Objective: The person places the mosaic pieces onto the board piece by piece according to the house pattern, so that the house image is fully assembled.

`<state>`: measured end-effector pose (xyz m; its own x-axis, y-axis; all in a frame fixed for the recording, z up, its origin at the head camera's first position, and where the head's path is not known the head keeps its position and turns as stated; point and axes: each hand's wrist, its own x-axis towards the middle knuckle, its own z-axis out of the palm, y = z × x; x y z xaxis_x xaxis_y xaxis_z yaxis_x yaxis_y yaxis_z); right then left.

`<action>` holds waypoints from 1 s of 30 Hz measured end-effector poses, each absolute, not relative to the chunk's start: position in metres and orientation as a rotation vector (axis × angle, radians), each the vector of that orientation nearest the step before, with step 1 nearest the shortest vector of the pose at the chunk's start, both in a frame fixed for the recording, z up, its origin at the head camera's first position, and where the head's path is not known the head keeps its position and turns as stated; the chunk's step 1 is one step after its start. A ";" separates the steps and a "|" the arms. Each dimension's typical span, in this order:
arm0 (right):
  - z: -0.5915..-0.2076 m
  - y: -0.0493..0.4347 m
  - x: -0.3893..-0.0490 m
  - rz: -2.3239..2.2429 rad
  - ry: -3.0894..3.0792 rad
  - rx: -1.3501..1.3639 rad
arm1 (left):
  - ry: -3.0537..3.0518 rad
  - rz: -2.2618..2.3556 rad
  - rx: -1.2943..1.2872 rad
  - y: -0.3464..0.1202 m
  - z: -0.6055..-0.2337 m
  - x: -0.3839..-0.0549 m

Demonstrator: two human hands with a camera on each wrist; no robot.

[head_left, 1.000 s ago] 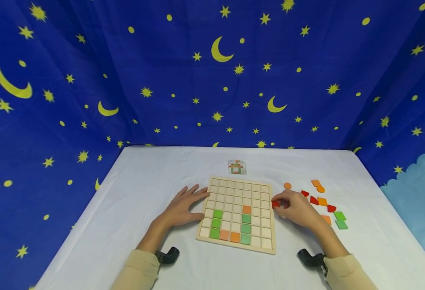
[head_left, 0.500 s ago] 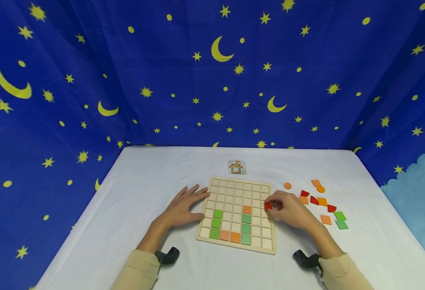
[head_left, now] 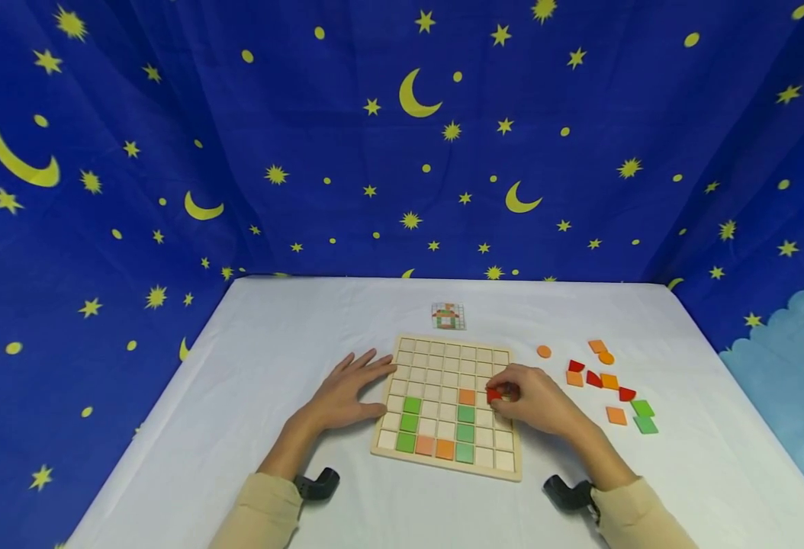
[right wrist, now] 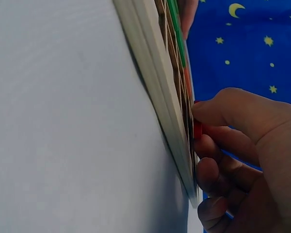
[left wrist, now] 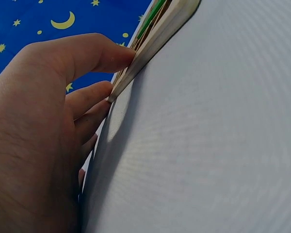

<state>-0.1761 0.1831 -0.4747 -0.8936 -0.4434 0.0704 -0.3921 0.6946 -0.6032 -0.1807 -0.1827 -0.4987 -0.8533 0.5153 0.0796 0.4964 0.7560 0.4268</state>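
A pale wooden grid board (head_left: 447, 412) lies on the white cloth, with green tiles (head_left: 410, 423) and orange tiles (head_left: 445, 450) set in some of its cells. My left hand (head_left: 340, 395) rests at the board's left side, fingers spread and thumb touching its edge; the left wrist view also shows thumb and fingertips against the wooden rim. Between thumb and fingertips, my right hand (head_left: 538, 400) pinches a small red tile (head_left: 493, 396) over the board's right part, beside the top orange tile. Fingers partly cover the red tile, so its full shape is hidden.
Right of the board lie loose pieces: red quarter-circles (head_left: 593, 379), orange squares (head_left: 616, 415), orange discs (head_left: 544, 351) and green pieces (head_left: 645, 425). A small pattern card (head_left: 448, 316) sits behind the board. Blue star-printed curtains (head_left: 347, 137) rise behind the table.
My right hand has carried the red tile leftward, from the board's right edge to over its right-hand cells. The left hand and board have stayed still.
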 end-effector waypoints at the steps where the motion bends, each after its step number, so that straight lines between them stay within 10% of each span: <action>1: -0.475 0.182 -0.176 -0.975 2.819 -0.701 | 2.903 0.687 0.838 -0.183 -0.498 -0.181; 30: -0.474 0.179 -0.172 -0.982 2.797 -0.780 | 2.905 0.674 0.826 -0.182 -0.498 -0.182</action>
<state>-0.1722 0.1792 -0.4736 -0.8679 -0.4880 0.0930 -0.4391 0.6660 -0.6030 -0.1815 -0.1816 -0.4977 -0.8565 0.5111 0.0722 0.4907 0.7628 0.4211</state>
